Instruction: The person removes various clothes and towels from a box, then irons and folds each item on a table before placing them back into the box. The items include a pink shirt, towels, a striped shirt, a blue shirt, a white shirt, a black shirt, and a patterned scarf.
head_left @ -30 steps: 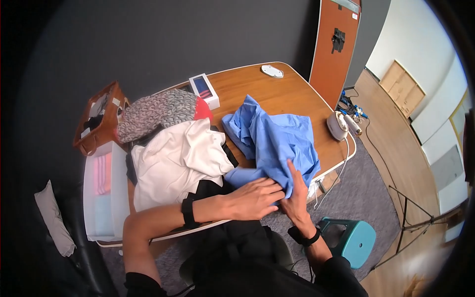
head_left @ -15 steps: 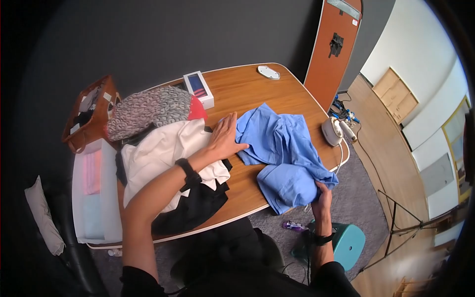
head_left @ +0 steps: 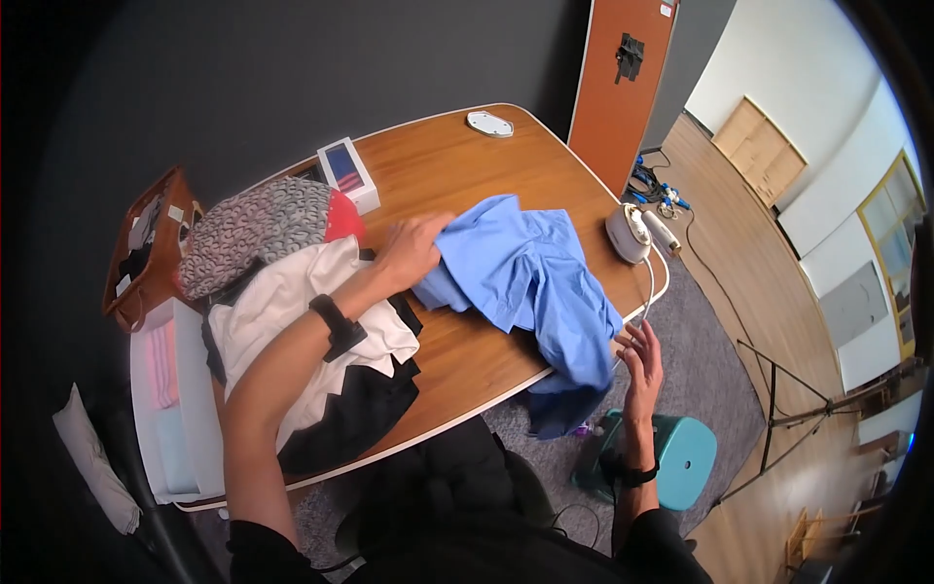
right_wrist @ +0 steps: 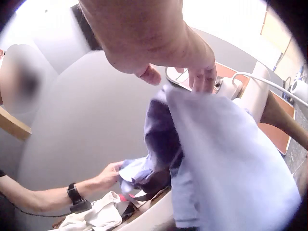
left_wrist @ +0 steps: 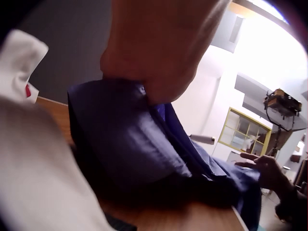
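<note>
A rumpled light-blue garment (head_left: 525, 263) lies across the right half of the table, its lower end hanging over the front edge. My left hand (head_left: 413, 255) pinches its left upper corner and lifts it slightly; in the left wrist view the fingers are above the cloth (left_wrist: 130, 130). Beside the garment's right end is my right hand (head_left: 642, 368), its fingers spread and loosely bent, holding nothing. In the right wrist view the garment (right_wrist: 231, 154) fills the foreground below that hand. A white garment (head_left: 302, 302) lies under my left forearm, over a black one (head_left: 355, 414).
A white iron (head_left: 630, 234) with its cord stands at the table's right edge. Farther back are a white oval pad (head_left: 489, 124) and a white box (head_left: 348, 175). A knitted grey-and-red piece (head_left: 258, 234), a brown basket (head_left: 146, 243) and a white bin (head_left: 209, 428) line the left. A teal stool (head_left: 687, 459) stands at front right.
The garment has been spread out from a bunched heap, its lower part now trailing off the front edge. My left hand moved to its left corner and took hold; my right hand let go of its right end.
</note>
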Demonstrator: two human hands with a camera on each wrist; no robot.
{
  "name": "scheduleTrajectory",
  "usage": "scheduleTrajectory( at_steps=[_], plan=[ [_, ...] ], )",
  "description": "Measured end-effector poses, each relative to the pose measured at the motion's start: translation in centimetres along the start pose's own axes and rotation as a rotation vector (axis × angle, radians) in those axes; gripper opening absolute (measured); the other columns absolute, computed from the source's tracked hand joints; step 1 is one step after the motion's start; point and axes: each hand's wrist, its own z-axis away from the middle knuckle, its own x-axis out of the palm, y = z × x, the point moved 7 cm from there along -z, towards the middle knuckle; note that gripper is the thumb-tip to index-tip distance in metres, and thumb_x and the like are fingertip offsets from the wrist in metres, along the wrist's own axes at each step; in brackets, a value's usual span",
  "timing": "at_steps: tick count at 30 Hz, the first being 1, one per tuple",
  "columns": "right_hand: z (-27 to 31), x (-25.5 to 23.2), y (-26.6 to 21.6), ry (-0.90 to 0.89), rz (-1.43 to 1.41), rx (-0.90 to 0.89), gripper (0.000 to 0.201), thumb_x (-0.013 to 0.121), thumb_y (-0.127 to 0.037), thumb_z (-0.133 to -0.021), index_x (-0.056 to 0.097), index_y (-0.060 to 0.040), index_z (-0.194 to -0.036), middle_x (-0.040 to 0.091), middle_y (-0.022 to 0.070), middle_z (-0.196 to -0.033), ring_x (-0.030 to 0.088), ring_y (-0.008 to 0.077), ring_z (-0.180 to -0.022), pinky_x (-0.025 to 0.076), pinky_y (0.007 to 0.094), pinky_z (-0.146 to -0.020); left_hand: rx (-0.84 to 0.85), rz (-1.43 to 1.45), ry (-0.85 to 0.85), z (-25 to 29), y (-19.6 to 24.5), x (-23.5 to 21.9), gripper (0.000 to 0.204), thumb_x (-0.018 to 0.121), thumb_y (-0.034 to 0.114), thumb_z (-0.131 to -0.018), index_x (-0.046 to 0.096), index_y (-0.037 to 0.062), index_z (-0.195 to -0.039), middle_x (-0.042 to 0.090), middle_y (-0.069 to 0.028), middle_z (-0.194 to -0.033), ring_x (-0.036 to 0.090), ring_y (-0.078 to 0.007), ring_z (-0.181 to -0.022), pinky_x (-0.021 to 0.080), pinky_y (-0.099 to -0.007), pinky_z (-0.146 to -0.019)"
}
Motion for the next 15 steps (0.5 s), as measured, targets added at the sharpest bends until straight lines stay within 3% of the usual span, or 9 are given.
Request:
scheduleTrajectory(
  at_steps=[1, 2, 5, 8, 11, 12, 13, 15],
  plan=[
    [-0.1, 1.0, -0.5, -0.018, 0.027, 0.011, 0.064, 0.063, -0.013, -0.095, 0.042, -0.0009, -0.154, 0.055, 0.0190, -0.143, 0.057, 0.0279, -0.129, 0.044, 0.0396, -0.111, 0.037, 0.041, 0.079, -0.7, 1.7, -1.6, 0.046, 0.050, -0.006, -0.074, 0.065, 0.0002, -0.117, 0.068, -0.0263, -0.114, 0.064, -0.0460, -0.107, 0.052, -0.0502, -0.091],
    [-0.1, 1.7, -0.8, -0.034, 0.162, -0.010, 0.079, 0.075, -0.022, -0.092, 0.036, 0.0003, -0.156, 0.050, 0.0215, -0.149, 0.054, 0.0315, -0.133, 0.042, 0.0434, -0.114, 0.082, 0.047, 0.106, -1.3, 3.5, -3.0, 0.046, 0.050, -0.007, -0.073, 0.065, 0.0003, -0.116, 0.069, -0.0252, -0.113, 0.065, -0.0452, -0.105, 0.053, -0.0498, -0.088],
    [0.4, 5.6, -4.5, -0.161, 0.504, -0.285, 0.104, 0.087, -0.028, -0.082, 0.024, 0.0003, -0.161, 0.044, 0.0240, -0.155, 0.049, 0.0353, -0.138, 0.038, 0.0463, -0.117, 0.236, 0.044, 0.141, -2.7, 9.8, -6.1, 0.045, 0.050, -0.009, -0.072, 0.065, 0.0008, -0.113, 0.071, -0.0223, -0.107, 0.068, -0.0427, -0.097, 0.055, -0.0484, -0.080],
    [0.1, 9.0, -6.7, -0.226, 0.499, -0.289, 0.130, 0.094, -0.032, -0.074, 0.005, 0.0029, -0.162, 0.039, 0.0295, -0.155, 0.044, 0.0380, -0.142, 0.034, 0.0444, -0.120, 0.384, 0.033, 0.082, -2.6, 15.3, -6.4, 0.044, 0.052, -0.009, -0.071, 0.065, 0.0024, -0.112, 0.072, -0.0209, -0.097, 0.070, -0.0409, -0.087, 0.055, -0.0467, -0.073],
    [-1.5, 10.5, -7.2, -0.141, 0.327, -0.290, 0.130, 0.094, -0.028, -0.074, 0.004, 0.0054, -0.161, 0.043, 0.0299, -0.151, 0.047, 0.0355, -0.138, 0.035, 0.0423, -0.119, 0.411, 0.074, 0.011, -1.2, 18.6, -6.1, 0.045, 0.057, -0.007, -0.072, 0.062, 0.0054, -0.115, 0.071, -0.0210, -0.085, 0.071, -0.0409, -0.079, 0.055, -0.0473, -0.069],
    [-2.3, 10.5, -6.3, -0.135, 0.225, -0.173, 0.131, 0.094, -0.024, -0.075, 0.000, 0.0033, -0.162, 0.049, 0.0283, -0.145, 0.055, 0.0332, -0.130, 0.041, 0.0408, -0.113, 0.395, 0.085, -0.036, -0.7, 19.5, -6.4, 0.045, 0.058, -0.006, -0.073, 0.061, 0.0064, -0.116, 0.071, -0.0209, -0.081, 0.070, -0.0415, -0.077, 0.055, -0.0488, -0.069],
    [-2.4, 10.2, -6.3, -0.080, 0.188, -0.160, 0.098, 0.085, -0.017, -0.085, 0.025, 0.0037, -0.159, 0.064, 0.0176, -0.129, 0.063, 0.0242, -0.114, 0.050, 0.0352, -0.101, 0.380, 0.095, -0.080, -0.4, 20.0, -6.6, 0.044, 0.060, -0.004, -0.074, 0.059, 0.0075, -0.116, 0.070, -0.0207, -0.077, 0.070, -0.0421, -0.075, 0.055, -0.0503, -0.068],
    [-3.5, 9.6, -3.5, -0.290, 0.073, -0.099, 0.054, 0.072, -0.013, -0.096, 0.054, 0.0029, -0.143, 0.070, 0.0044, -0.108, 0.064, 0.0120, -0.095, 0.052, 0.0271, -0.084, 0.325, 0.032, -0.175, -0.2, 19.5, -6.9, 0.053, 0.075, 0.009, -0.076, 0.054, 0.0065, -0.125, 0.071, -0.0217, -0.082, 0.071, -0.0424, -0.081, 0.057, -0.0485, -0.074]
  ],
)
